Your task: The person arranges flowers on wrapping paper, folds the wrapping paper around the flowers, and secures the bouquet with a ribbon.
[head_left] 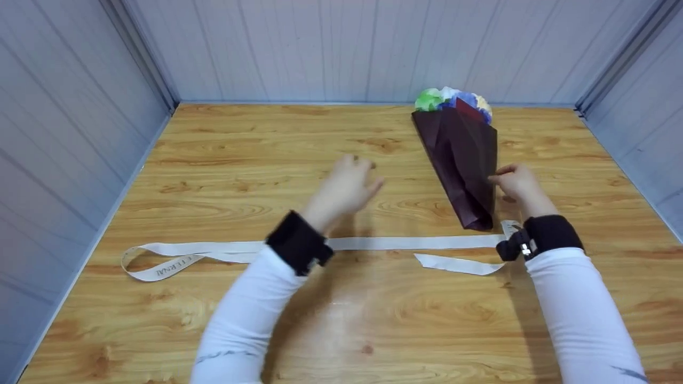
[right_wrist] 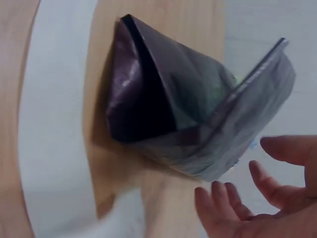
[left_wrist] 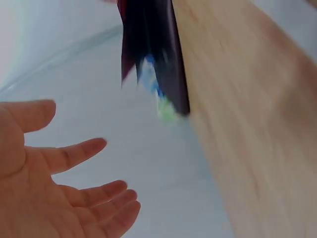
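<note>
So I've got the wrapped bouquet (head_left: 461, 170) as my reference here: it's lying on its side, dark paper around it, with the blue, green and white flowers (head_left: 453, 100) poking out of its far end. I'd call this the stage of getting hold of the bouquet, since nothing's gripped yet.

Right hand (head_left: 516, 184) is just to the right of the bouquet, fingers loosely bent and apart, not holding anything. From the head view the fingertips look like they're at the paper's edge, but the right wrist view shows them spread beside it, so I can't swear to contact. Left hand (head_left: 341, 186) hangs well to the left of the bouquet, fingers relaxed and empty, a bit blurry.

Just nearer than the bouquet's narrow end, there's a white ribbon (head_left: 405, 243) running across, looped far to the left, doubled back by the right wrist.

IMO the next move calls for both hands closing gently on the bouquet's sides, then bringing its narrow end over the ribbon. Biggest worry: crushing that thin paper, or a wrist band (head_left: 555, 234) dragging the ribbon.
</note>
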Tool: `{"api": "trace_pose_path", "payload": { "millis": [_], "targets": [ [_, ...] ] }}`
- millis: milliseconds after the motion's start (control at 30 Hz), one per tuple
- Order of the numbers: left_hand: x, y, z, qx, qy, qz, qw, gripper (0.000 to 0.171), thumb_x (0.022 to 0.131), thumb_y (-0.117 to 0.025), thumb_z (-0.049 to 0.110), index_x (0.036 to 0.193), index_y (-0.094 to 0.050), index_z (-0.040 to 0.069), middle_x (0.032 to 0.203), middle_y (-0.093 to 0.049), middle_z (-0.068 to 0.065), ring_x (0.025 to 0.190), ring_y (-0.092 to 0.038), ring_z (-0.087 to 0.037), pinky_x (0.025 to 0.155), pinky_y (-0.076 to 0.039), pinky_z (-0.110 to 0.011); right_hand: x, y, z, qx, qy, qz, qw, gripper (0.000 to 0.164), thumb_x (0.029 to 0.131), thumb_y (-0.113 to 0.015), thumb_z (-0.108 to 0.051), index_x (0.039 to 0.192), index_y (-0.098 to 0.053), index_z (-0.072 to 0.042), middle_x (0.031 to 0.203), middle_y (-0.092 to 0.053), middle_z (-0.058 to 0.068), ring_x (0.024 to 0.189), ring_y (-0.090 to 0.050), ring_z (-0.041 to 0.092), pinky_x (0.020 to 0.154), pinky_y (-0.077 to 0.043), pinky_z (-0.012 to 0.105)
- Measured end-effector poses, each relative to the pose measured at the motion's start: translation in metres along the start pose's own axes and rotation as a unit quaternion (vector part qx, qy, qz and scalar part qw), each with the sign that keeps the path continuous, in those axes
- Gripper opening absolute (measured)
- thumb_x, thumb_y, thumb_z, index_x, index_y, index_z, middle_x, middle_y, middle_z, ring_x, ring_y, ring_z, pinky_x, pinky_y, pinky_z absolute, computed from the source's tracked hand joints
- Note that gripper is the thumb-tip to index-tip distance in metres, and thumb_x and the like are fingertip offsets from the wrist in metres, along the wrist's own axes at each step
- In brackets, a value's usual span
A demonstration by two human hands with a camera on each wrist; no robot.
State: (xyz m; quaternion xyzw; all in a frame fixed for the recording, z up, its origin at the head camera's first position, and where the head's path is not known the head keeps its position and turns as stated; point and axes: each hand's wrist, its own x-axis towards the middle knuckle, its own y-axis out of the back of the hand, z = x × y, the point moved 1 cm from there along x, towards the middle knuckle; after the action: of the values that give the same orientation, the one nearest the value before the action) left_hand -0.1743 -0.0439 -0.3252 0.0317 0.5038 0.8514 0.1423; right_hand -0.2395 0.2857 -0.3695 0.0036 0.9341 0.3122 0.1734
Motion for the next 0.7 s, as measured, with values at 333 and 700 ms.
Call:
{"api": "trace_pose_path", "payload": {
  "millis": [333, 700],
  "targets": [
    [0.041, -0.078, 0.044, 0.015, -0.043, -0.113, 0.9925, 0.063, 0.101, -0.021, 0.051, 0.154, -0.008, 0.018, 0.158, 0.01, -0.014, 0.146, 0.008, -0.029, 0.117, -0.006, -0.045, 0.013, -0.03, 0.005, -0.049, -0.016, 0.036, 0.998, 0.063, 0.09, -0.061, -0.026, 0.132, -0.034, 0.011, 0.128, -0.041, 0.025, 0.105, -0.044, 0.03, 0.081, -0.042, 0.033],
    [0.057, -0.106, 0.063, 0.053, -0.067, -0.14, 0.9865, 0.059, 0.1, -0.016, 0.053, 0.153, -0.011, 0.027, 0.16, 0.008, -0.007, 0.147, 0.004, -0.026, 0.118, -0.011, -0.044, 0.017, -0.037, 0.011, -0.052, -0.013, 0.068, 0.996, 0.062, 0.087, -0.064, -0.019, 0.131, -0.034, 0.015, 0.135, -0.04, 0.032, 0.123, -0.04, 0.039, 0.105, -0.035, 0.045]
  ]
}}
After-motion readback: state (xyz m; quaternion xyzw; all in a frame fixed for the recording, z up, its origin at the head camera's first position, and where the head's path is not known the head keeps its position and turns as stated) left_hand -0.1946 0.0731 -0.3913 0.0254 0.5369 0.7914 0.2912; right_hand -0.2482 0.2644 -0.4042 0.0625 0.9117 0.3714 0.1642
